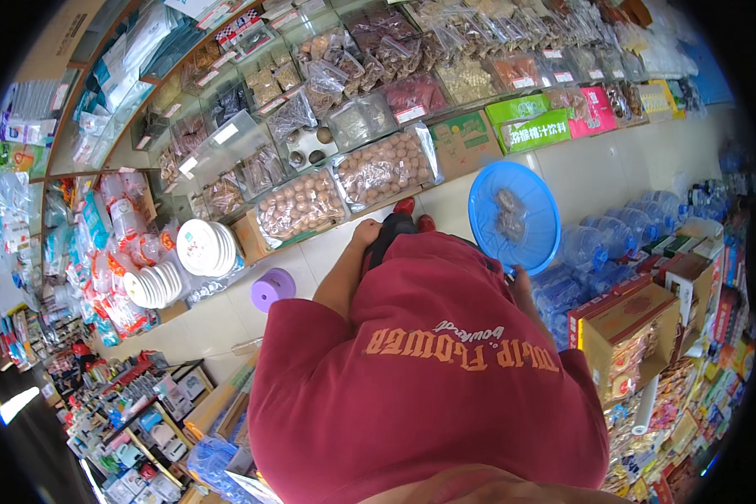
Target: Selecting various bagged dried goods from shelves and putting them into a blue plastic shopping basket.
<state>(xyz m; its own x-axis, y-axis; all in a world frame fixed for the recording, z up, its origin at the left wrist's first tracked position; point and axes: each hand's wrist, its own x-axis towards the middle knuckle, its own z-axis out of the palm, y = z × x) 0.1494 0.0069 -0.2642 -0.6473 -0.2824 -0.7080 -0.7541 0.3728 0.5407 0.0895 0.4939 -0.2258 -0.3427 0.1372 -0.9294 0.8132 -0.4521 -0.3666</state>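
Note:
My right hand [521, 281] grips the near rim of a blue plastic basin [545, 208], which is tilted so its inside faces me. At its bottom lies a small greyish-brown clump [510, 214], perhaps bagged dried goods; its kind is too small to tell. Beside my left thigh hangs my left hand [366, 232], back upward with the fingers curled. Whatever its palm may hold is hidden. Just beyond that hand are shallow trays of round brown nuts or dried fruits [384, 167] under clear plastic.
Bins of bagged dried goods [409, 57] rise ahead. Stacked white paper bowls [205, 249] and a purple round plastic object [273, 290] are to the left. Large blue water bottles [598, 236] and an open carton [627, 327] stand at right. Pale floor tiles [233, 312] run between the displays.

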